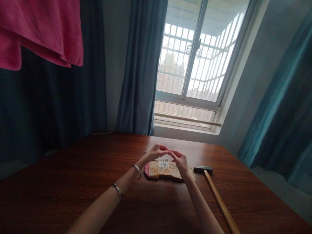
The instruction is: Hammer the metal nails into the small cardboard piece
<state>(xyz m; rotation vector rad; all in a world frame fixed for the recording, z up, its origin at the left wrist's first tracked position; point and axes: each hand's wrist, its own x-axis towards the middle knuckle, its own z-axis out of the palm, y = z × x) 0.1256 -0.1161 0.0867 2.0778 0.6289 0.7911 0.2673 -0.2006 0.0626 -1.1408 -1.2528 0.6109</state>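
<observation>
My left hand (159, 150) and my right hand (179, 161) meet over the table, fingertips pinched together on a thin dark nail (168, 154). It is held nearly upright, its upper end showing above the fingertips. Just below, several thin nails (164, 161) stand in a row in a small whitish, see-through patch whose kind I cannot make out. This patch sits on a pale, dark-dotted slab (152, 169) with a pink left end and orange blotches. My right hand and wrist cover part of the slab's right end.
To the right of my right hand lies a hammer with a dark head (203, 169) and a long wooden handle (220, 200). The brown wooden table (73, 185) reaches toward a barred window (192, 65). Blue curtains (143, 65) and a pink cloth (48, 32) hang around it.
</observation>
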